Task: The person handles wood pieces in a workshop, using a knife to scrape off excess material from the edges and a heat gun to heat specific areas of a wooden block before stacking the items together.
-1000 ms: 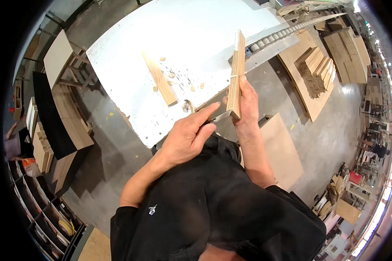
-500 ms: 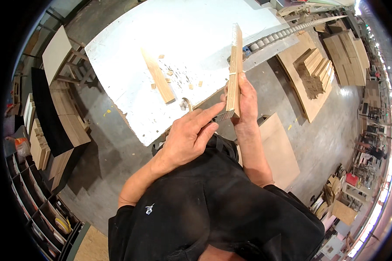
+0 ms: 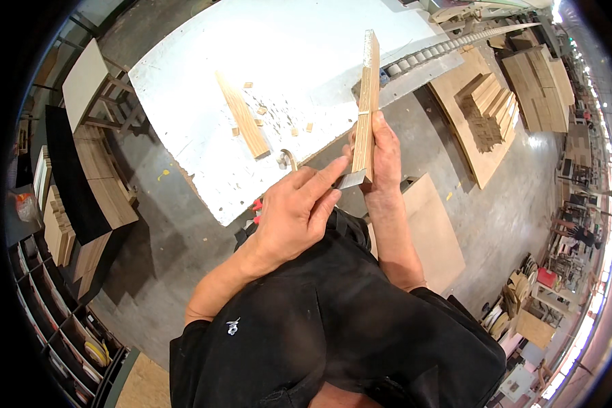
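The far sides of my fingers are hidden, and a curved shiny piece (image 3: 289, 159) just beyond my left knuckles is partly covered by them. My right hand (image 3: 385, 153) is closed round a long wooden strip (image 3: 364, 139), straight-grained and squared off, which stands out well past my fingertips. At its near end, between my hands, is a flat grey piece (image 3: 352, 179), probably metal; my left hand (image 3: 294, 214) is half curled beside it, forefinger stretched out, and I cannot tell whether it has hold of it. Beyond my left hand, a flat wooden bar (image 3: 241, 115) and small square chips (image 3: 294, 132) lie on the scuffed white table (image 3: 177, 146). Far off to the left of my grip, a dark rack (image 3: 53, 333) has a yellow roll (image 3: 96, 353) in one compartment.
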Motion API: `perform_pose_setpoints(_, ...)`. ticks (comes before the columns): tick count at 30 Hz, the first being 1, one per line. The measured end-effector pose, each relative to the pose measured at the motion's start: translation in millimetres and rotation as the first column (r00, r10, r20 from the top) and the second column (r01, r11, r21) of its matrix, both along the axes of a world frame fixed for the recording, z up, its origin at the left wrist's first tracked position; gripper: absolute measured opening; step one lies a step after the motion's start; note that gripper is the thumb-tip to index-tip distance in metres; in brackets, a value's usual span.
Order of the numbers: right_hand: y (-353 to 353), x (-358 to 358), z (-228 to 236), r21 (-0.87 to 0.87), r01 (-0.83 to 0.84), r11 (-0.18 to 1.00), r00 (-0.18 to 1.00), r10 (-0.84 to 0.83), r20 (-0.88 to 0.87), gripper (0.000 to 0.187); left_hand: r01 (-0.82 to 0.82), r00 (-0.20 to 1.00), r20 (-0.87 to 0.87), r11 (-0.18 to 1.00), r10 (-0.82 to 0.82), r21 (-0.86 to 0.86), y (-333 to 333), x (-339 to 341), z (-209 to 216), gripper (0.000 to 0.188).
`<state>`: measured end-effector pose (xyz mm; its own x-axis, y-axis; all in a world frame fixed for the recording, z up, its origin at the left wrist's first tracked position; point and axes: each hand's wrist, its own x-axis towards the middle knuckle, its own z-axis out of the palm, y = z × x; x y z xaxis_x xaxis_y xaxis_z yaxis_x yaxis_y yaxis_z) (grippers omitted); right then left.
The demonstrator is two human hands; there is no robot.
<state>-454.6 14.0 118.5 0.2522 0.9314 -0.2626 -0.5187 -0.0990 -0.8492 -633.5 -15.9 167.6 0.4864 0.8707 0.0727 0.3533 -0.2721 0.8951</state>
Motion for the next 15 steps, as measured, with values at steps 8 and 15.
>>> perform_pose_setpoints(8,-3,1,6,0.076,-0.035,0.996,0.996,0.041,-0.073,0.046,0.005,0.993,0.121,0.998,0.004,-0.068,-7,2,-9,0.048)
perform_pose_setpoints(15,-7,0,10,0.055,-0.07,0.996,0.993,0.075,-0.089,0.046,-0.038,0.992,0.121,0.999,0.034,0.038,-10,7,-6,0.054)
